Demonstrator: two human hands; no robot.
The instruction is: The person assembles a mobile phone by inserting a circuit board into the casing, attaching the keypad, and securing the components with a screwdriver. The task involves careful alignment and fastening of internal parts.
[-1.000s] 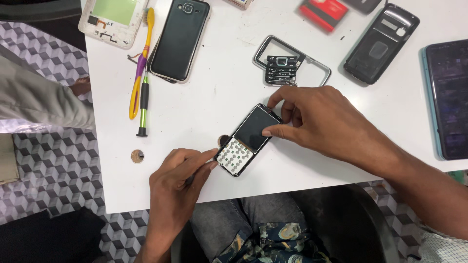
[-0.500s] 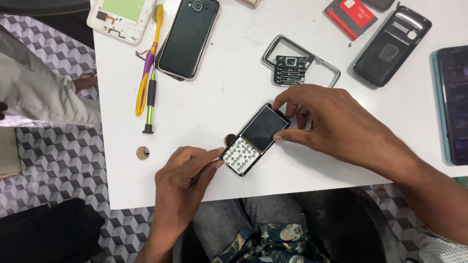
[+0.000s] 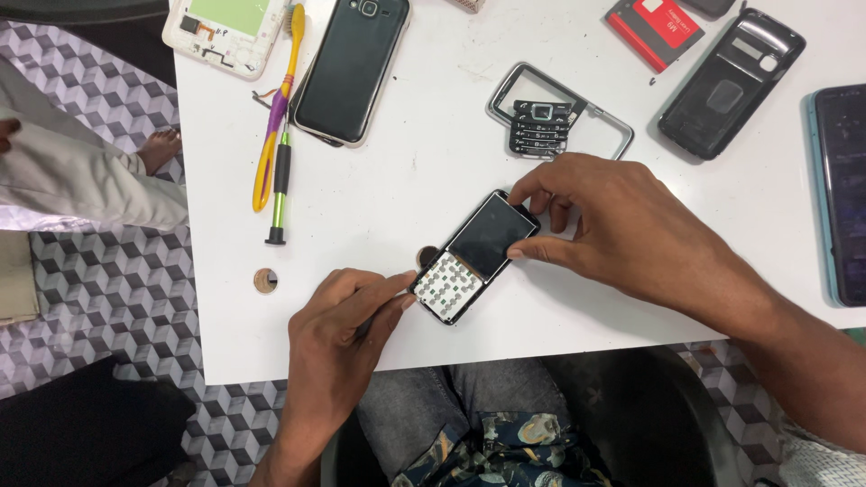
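Pinching the stripped keypad phone near the white table's front edge, the right hand steadies its screen end; the left hand, closed on a thin tool, could slip and scratch the exposed contacts

A dark, blank screen sits on the small stripped phone near the surface's front edge — a tilted rectangle. At the right edge lies a larger dark screen in a blue rim, and a red rectangular label covers the flat pack at the top.
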